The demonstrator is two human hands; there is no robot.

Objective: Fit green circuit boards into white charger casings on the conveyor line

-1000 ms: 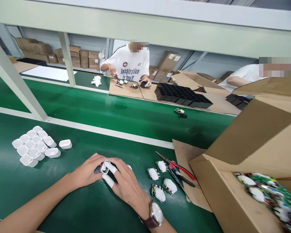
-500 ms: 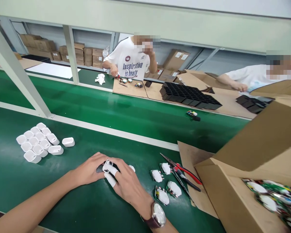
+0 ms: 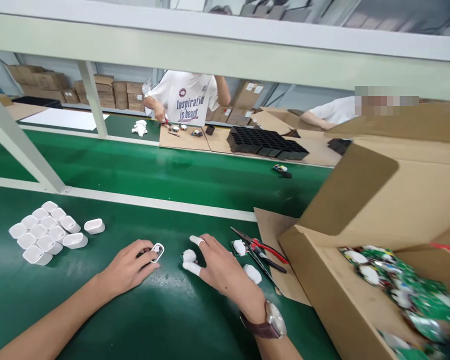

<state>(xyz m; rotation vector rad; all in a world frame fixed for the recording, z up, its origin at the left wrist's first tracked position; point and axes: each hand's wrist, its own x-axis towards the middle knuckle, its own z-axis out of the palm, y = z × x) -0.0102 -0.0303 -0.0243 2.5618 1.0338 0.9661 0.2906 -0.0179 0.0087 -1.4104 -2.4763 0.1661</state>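
Observation:
My left hand (image 3: 129, 265) is closed on a small oval part with a white rim and dark pieces inside (image 3: 158, 252), held just over the green tabletop. My right hand (image 3: 225, 270) hovers to its right with thumb and forefinger spread, both in white finger cots. Between those two fingers lies a small circuit board with a white blob (image 3: 189, 256); I cannot tell whether the thumb touches it. Beyond the right hand sits another such board (image 3: 239, 247). A further white-topped one (image 3: 252, 274) is partly covered by that hand.
Red-and-black pliers (image 3: 268, 252) lie on cardboard at the right, beside an open carton (image 3: 303, 260) holding many circuit boards. White oval cups (image 3: 39, 231) stand in rows at the left. Across the green belt (image 3: 195, 175), two people sit near a black tray (image 3: 264, 142).
My right hand has let go of the white-rimmed part, moved right and opened over a board. The left hand keeps the part. The view has shifted slightly.

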